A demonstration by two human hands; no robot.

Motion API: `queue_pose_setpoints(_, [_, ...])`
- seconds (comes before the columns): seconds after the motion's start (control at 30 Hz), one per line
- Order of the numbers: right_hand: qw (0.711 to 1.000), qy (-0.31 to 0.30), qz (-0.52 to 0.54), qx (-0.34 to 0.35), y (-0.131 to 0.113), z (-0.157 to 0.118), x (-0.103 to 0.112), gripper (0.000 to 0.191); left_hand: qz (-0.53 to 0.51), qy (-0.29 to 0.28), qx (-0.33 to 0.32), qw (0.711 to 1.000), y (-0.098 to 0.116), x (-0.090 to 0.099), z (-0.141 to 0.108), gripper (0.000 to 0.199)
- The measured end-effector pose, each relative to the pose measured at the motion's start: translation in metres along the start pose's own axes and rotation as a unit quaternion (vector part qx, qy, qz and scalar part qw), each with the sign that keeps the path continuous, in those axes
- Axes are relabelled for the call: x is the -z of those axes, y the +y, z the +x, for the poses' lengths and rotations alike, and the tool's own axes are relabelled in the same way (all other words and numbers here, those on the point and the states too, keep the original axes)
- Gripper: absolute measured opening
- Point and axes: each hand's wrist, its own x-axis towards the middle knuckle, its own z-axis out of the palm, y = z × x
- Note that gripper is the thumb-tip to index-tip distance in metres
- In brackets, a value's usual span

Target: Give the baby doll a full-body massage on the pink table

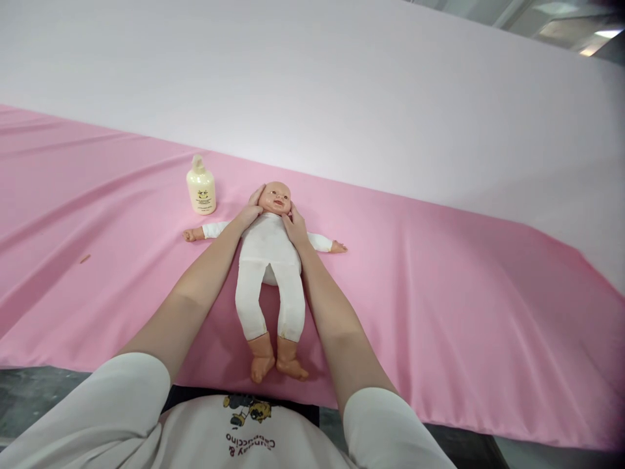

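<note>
in the head view, the doll [269, 241] lies face up on pink cloth [449, 312]; left hand [250, 210] and right hand [295, 228] cup its head [276, 194] loosely, not clenched. body looks soft and light, head stiff, smooth; better to support neck and back.

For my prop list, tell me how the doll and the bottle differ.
The doll lies on its back; the bottle stands upright. The doll is much larger than the bottle. The left hand and right hand touch the doll's head; neither touches the bottle. Both things are on the pink cloth.
</note>
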Motion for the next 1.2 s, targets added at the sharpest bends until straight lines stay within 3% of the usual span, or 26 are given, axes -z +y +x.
queue_pose_setpoints(0.1, [0.999,0.039,-0.013,-0.026,-0.010,-0.005,0.001,0.075,0.087,0.013,-0.070,0.994,0.003,-0.003,0.001,0.092])
queue_pose_setpoints(0.23, [0.992,0.069,-0.083,0.064,-0.026,-0.010,0.007,0.065,0.154,-0.044,-0.098,0.982,0.016,-0.015,-0.003,0.085])
queue_pose_setpoints(0.33, [0.982,0.086,-0.130,0.107,-0.041,-0.012,0.012,0.056,0.224,-0.115,-0.113,0.961,0.043,-0.018,-0.010,0.071])
queue_pose_setpoints(0.43, [0.974,0.077,-0.133,0.165,-0.063,-0.014,0.017,0.043,0.270,-0.137,-0.159,0.940,0.085,0.002,-0.015,0.052])
queue_pose_setpoints(0.47, [0.971,0.070,-0.128,0.188,-0.072,-0.015,0.018,0.039,0.279,-0.106,-0.178,0.938,0.100,0.014,-0.016,0.048])
queue_pose_setpoints(0.57, [0.958,0.053,-0.118,0.257,-0.102,-0.022,0.020,0.036,0.290,0.060,-0.243,0.924,0.137,0.061,-0.022,0.044])
queue_pose_setpoints(0.67, [0.938,0.028,-0.118,0.325,-0.130,-0.033,0.021,0.034,0.298,0.207,-0.254,0.896,0.144,0.107,-0.027,0.039])
queue_pose_setpoints(0.77, [0.921,-0.002,-0.123,0.368,-0.151,-0.043,0.020,0.034,0.330,0.217,-0.210,0.894,0.125,0.135,-0.027,0.035])
queue_pose_setpoints(0.83, [0.914,-0.013,-0.131,0.383,-0.161,-0.048,0.021,0.034,0.351,0.206,-0.170,0.898,0.115,0.142,-0.024,0.032])
queue_pose_setpoints(0.9, [0.908,-0.014,-0.135,0.397,-0.170,-0.051,0.024,0.034,0.349,0.221,-0.178,0.893,0.118,0.140,-0.024,0.033])
queue_pose_setpoints(1.0, [0.901,0.019,-0.125,0.414,-0.184,-0.058,0.033,0.038,0.310,0.244,-0.268,0.879,0.149,0.119,-0.034,0.041])
queue_pose_setpoints(1.1, [0.901,0.082,-0.087,0.418,-0.201,-0.069,0.041,0.044,0.269,0.224,-0.348,0.870,0.193,0.076,-0.063,0.050])
queue_pose_setpoints(1.2, [0.901,0.104,-0.070,0.415,-0.211,-0.079,0.042,0.048,0.212,0.165,-0.386,0.883,0.223,0.015,-0.103,0.053])
